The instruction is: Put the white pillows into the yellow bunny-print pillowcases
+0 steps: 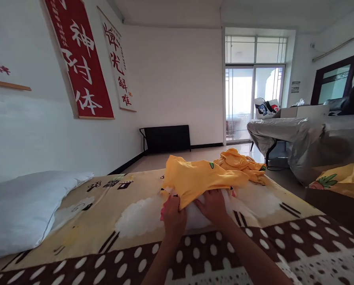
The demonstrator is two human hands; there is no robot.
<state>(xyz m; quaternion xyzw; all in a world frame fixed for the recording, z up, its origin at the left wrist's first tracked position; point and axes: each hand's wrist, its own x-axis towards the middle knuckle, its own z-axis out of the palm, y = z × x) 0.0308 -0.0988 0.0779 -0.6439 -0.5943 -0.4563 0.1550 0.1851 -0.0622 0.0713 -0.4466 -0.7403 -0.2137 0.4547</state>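
One bed cover (102,211), sheep-printed, lay beneath all. One orange cloth (195,178), rumpled, was on it before me, long axis left to right, narrower end pointing right. One bunched orange cloth (236,160) sat just beyond, to the right. Right hand (214,206): fingers partly under the near edge; pinch or not, I could not tell. Left hand (175,213): curled, pinching the near-left edge. Step, I judged: arranging the cloth; the next move seemed to call for an even two-handed hold.

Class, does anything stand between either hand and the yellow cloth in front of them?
Nothing visible does: the left hand touches the yellow cloth at its near corner; the right hand meets its near edge, fingertips hidden.
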